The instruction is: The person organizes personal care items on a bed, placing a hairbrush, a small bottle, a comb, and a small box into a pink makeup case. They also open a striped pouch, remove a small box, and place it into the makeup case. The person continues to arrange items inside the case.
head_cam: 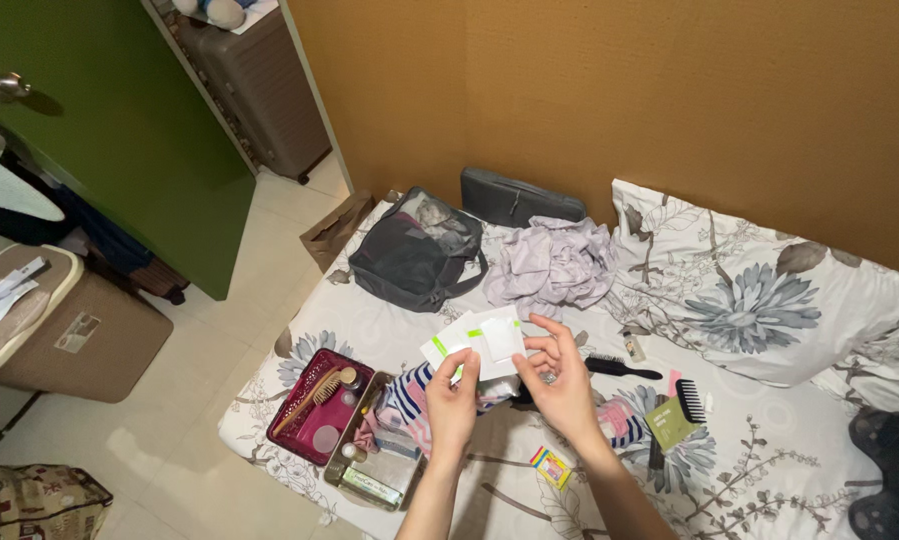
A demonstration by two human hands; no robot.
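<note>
Grey bag (416, 255), lilac cloth (552, 262), black brush (617, 367)

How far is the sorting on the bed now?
Already placed: a wooden brush lies in the red tray, and small bottles fill the clear box beside it. In hand: the left hand and right hand hold white sachets above the bed. Still loose: a black hairbrush, a comb, a small colourful packet, crumpled clothes and the open grey bag.
</note>
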